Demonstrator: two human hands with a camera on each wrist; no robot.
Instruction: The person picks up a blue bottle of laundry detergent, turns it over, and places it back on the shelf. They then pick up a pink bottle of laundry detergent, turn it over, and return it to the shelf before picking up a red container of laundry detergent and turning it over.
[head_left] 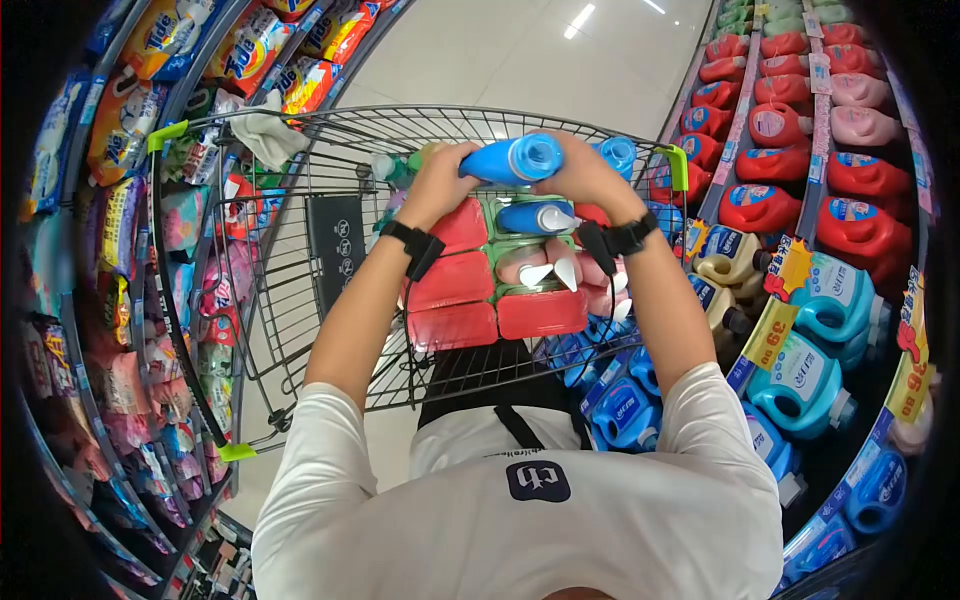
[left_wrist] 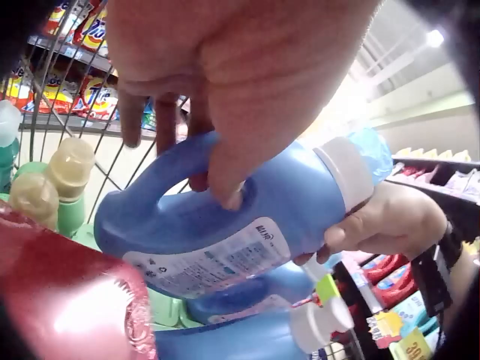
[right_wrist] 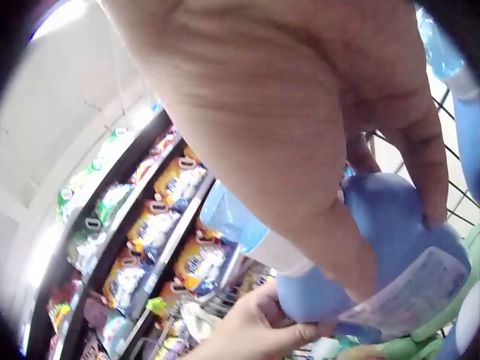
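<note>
The setting is a supermarket aisle. The floor (head_left: 520,60) consists of pale, glossy tiles that reflect ceiling lights (head_left: 582,17) as bright streaks. The left shelving (head_left: 120,250) carries bagged detergent powder in orange, yellow and blue packs, with smaller pastel pouches below. The right shelving (head_left: 745,110) carries red and pink jugs on the upper tiers and blue and teal jugs lower down. Yellow price tags (head_left: 770,335) hang along the right shelf edges.
</note>
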